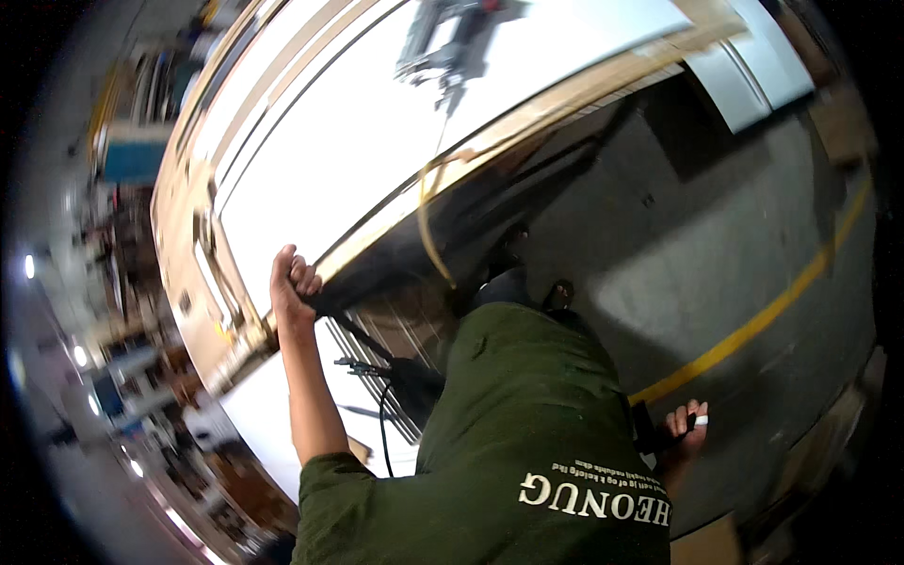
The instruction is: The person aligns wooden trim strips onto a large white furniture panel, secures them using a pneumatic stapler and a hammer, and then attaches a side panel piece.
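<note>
while the person leans over in a green shirt (527, 414), the left hand (292, 282) is curled shut around the edge of a large white panel (377, 141) framed in pale wood, down near its lower corner. the right hand (686, 426) hangs low at the side, fingers closed on a small dark tool (692, 422) with a white tip. a nail gun (452, 42) lies on the panel's far end, above grey floor with a yellow line (753, 325).

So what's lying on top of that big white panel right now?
A grey power tool lies on the white panel, its yellowish hose trailing over the edge. Left hand grips the edge; the underside is hidden.
</note>
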A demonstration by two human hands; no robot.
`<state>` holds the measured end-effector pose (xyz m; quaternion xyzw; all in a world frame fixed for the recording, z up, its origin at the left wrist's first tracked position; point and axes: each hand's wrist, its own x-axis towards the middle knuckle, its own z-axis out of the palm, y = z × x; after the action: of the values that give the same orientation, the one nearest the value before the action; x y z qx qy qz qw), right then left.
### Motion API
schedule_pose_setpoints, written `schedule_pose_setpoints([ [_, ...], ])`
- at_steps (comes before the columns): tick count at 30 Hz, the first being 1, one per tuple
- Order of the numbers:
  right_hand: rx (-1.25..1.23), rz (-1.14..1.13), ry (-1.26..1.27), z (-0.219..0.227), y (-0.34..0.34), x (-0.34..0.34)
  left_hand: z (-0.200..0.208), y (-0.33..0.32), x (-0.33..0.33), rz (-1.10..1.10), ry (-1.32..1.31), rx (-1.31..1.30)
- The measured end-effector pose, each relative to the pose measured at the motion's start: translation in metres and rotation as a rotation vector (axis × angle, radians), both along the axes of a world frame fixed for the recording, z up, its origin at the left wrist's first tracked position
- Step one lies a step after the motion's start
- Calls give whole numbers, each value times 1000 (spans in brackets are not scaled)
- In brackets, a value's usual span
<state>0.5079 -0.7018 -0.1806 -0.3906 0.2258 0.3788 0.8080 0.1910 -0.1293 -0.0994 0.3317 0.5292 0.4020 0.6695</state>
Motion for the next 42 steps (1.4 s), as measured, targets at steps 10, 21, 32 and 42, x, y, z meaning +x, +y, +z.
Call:
schedule_pose_setpoints([
  [10,-374,248,-73,30,65,58,5,-46,-57,29,-22,19],
  [21,-363,-187,48,-4,3,66,-28,-32,19,-184,208,-173],
  [32,-754,1012,-393,-72,240,-43,-147,-179,217,-1380,504,-365],
  [42,-707,1212,-607,-25,239,-44,-142,-176,211,-1419,225,-419],
])
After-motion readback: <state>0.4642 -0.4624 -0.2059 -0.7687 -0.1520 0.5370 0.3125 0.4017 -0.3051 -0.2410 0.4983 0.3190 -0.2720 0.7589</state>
